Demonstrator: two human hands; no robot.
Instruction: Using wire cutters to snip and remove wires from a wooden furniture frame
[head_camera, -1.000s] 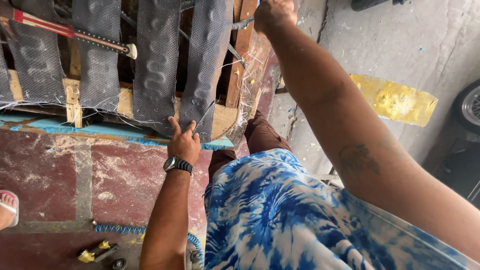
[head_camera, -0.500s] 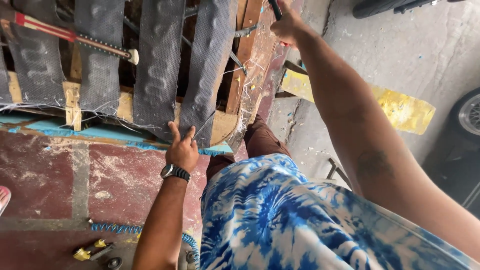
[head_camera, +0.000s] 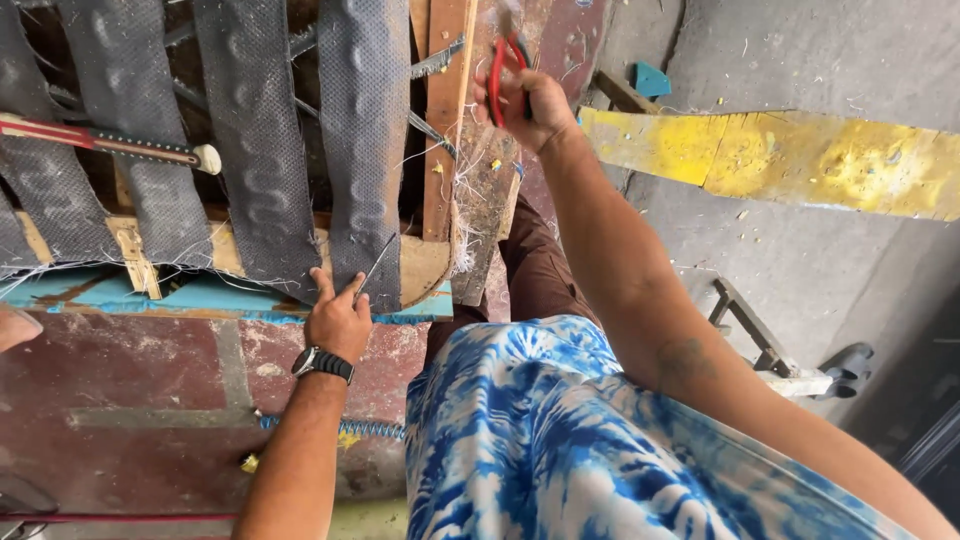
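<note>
Left hand (head_camera: 338, 322) low and palm down, fingers spread forward, black wristwatch (head_camera: 322, 363) on the wrist, forearm straight, right arm stretched far out, right hand (head_camera: 530, 105) clenched in a fist, knuckles uppermost

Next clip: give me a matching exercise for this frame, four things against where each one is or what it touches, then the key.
Things:
1. left hand
2. right hand
3. hammer
4. wristwatch

Places:
A. lies across the grey webbing straps at upper left
B. worn on the left wrist
C. pressed on the lower end of a strap at the wooden frame's edge, a thin metal tool by its fingers
D. raised at the frame's right rail, gripping red-handled pliers

Pairs: 1-C, 2-D, 3-A, 4-B
</note>
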